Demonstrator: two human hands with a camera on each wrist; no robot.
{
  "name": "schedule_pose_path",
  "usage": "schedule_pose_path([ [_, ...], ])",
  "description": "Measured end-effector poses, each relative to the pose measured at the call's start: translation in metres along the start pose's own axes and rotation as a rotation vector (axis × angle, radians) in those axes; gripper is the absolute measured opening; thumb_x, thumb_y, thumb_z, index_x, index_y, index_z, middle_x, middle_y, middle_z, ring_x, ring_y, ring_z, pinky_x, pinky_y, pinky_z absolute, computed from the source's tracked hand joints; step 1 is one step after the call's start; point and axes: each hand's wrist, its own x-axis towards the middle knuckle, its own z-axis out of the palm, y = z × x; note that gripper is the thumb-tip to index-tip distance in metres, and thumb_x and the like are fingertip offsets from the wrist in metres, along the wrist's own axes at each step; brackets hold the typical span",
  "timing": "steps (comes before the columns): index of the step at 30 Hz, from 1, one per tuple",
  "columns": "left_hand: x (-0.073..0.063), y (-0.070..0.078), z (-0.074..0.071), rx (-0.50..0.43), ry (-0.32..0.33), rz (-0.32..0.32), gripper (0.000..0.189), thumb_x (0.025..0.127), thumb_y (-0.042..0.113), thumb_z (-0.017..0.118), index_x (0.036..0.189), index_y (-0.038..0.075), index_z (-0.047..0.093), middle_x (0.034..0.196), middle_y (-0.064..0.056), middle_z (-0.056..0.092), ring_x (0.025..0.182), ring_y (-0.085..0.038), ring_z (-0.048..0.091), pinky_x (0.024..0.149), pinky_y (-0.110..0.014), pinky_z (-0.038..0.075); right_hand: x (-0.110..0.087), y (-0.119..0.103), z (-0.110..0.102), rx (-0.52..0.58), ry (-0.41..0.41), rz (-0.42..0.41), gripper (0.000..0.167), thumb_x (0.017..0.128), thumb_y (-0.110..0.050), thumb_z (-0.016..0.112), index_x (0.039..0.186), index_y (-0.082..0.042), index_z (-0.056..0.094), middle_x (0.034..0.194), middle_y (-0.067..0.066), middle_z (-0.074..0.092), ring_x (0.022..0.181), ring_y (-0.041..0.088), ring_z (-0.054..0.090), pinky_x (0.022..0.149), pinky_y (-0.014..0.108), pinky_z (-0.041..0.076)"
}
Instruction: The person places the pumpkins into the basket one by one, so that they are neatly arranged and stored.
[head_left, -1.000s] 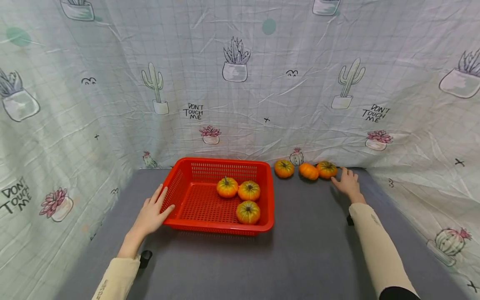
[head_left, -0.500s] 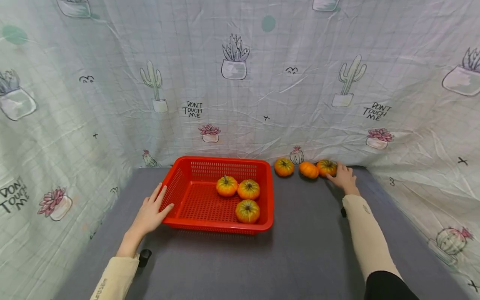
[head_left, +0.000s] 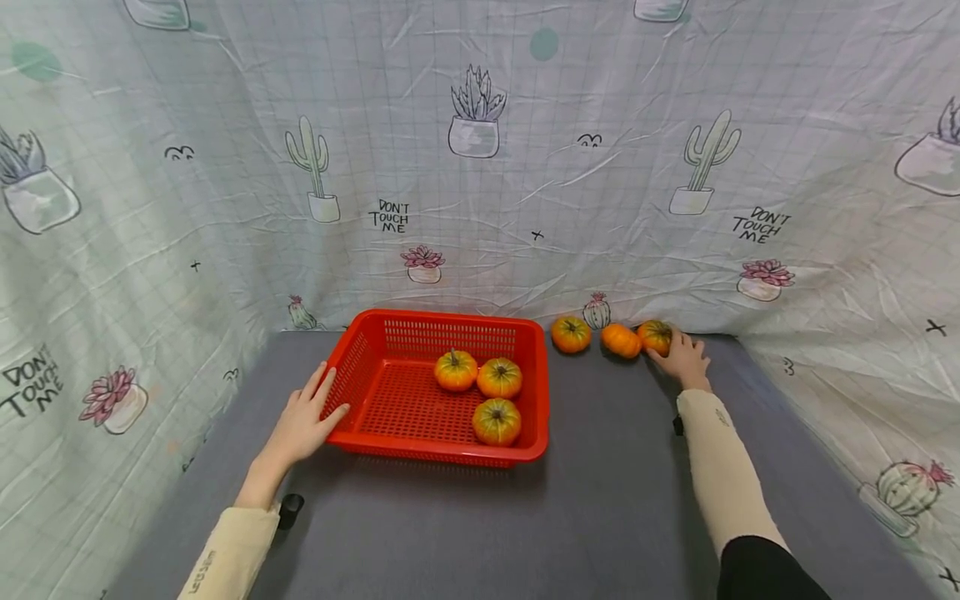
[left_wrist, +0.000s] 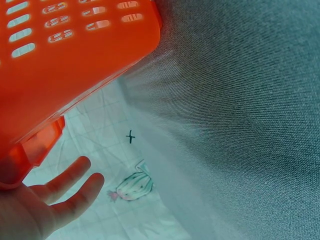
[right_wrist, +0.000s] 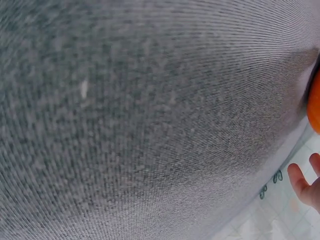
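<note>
here | left hand (head_left: pixel 302 421) spread at basket (head_left: pixel 442 448) | right hand (head_left: pixel 684 361) at end pumpkin (head_left: pixel 656 335), grip unclear | head view only: three basketed pumpkins (head_left: pixel 497 422)

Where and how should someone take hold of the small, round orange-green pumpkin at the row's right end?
Probably by the bulging sides of the small, round orange-green pumpkin, coming from the right, where the person's bare right hand is: a squat, bright orange pumpkin sits close on its left, and printed white cloth hangs close behind.
</note>
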Motion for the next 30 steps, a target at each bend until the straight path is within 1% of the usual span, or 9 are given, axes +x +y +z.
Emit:
schedule_pose_path([
  [4,-0.0004,0.0001,0.0008,0.002,-0.001,0.011,0.069,0.089,0.038,0.047,0.141,0.001,0.02,0.148,-0.02,0.014,0.112,-0.048,0.034,0.088,-0.06,0.033,-0.0024,0.0014,0.0003,-0.011,0.007,0.029,0.078,0.089,-0.044,0.044,0.132,0.015,0.016,0.129,0.039,0.023,0.118,0.055,0.016,0.089,0.067,0.02],
  [7,-0.0012,0.0001,0.0013,-0.003,-0.005,0.013,0.069,0.089,0.038,0.047,0.141,0.001,0.02,0.148,-0.019,0.013,0.112,-0.049,0.034,0.088,-0.061,0.032,-0.0035,0.0017,0.0008,-0.001,0.013,0.046,0.078,0.089,-0.043,0.044,0.129,0.017,0.016,0.126,0.04,0.026,0.117,0.055,0.017,0.089,0.067,0.02],
  [11,-0.0018,-0.0002,0.0007,-0.009,-0.002,0.01,0.069,0.089,0.039,0.046,0.142,0.001,0.02,0.148,-0.019,0.013,0.113,-0.05,0.033,0.089,-0.061,0.032,-0.0026,0.0001,0.0025,0.014,0.027,0.056,0.078,0.088,-0.043,0.046,0.129,0.016,0.015,0.125,0.04,0.027,0.117,0.054,0.019,0.09,0.066,0.021],
  [15,-0.0013,-0.0004,-0.0009,-0.009,0.006,0.012,0.069,0.089,0.037,0.047,0.141,0.001,0.02,0.148,-0.019,0.013,0.113,-0.049,0.034,0.089,-0.06,0.031,-0.0003,-0.0025,0.0044,0.013,0.062,0.064,0.078,0.088,-0.041,0.048,0.13,0.014,0.014,0.125,0.04,0.028,0.116,0.053,0.021,0.089,0.065,0.023],
  [20,-0.001,0.0011,-0.0022,-0.009,0.003,0.006,0.068,0.089,0.034,0.049,0.141,0.001,0.021,0.148,-0.019,0.014,0.113,-0.049,0.034,0.09,-0.06,0.031,-0.0004,-0.0059,0.0047,0.04,0.101,0.059,0.08,0.085,-0.032,0.055,0.136,0.009,0.008,0.13,0.038,0.024,0.117,0.053,0.019,0.089,0.065,0.024],
  [23,-0.0013,0.0015,-0.0024,-0.008,0.001,0.001,0.068,0.089,0.036,0.048,0.141,0.001,0.021,0.148,-0.019,0.014,0.113,-0.049,0.033,0.089,-0.061,0.031,-0.0008,-0.0068,0.0041,0.042,0.111,0.048,0.084,0.083,-0.03,0.058,0.137,0.008,0.006,0.132,0.038,0.021,0.118,0.054,0.017,0.089,0.066,0.024],
  [26,-0.0016,0.0017,-0.0026,-0.004,-0.001,-0.004,0.069,0.089,0.04,0.046,0.141,0.002,0.021,0.148,-0.019,0.014,0.112,-0.048,0.034,0.089,-0.06,0.032,-0.001,-0.0064,0.0044,0.02,0.114,0.039,0.087,0.081,-0.031,0.06,0.136,0.011,0.008,0.131,0.038,0.02,0.117,0.055,0.017,0.088,0.066,0.025],
  [30,-0.0018,0.0015,-0.0029,-0.002,-0.001,-0.008,0.07,0.089,0.041,0.045,0.142,0.002,0.02,0.148,-0.02,0.015,0.112,-0.048,0.034,0.089,-0.06,0.032,0.0003,-0.0038,0.0064,-0.016,0.129,0.023,0.087,0.079,-0.035,0.062,0.132,0.016,0.017,0.127,0.038,0.022,0.113,0.054,0.019,0.085,0.065,0.029],
])
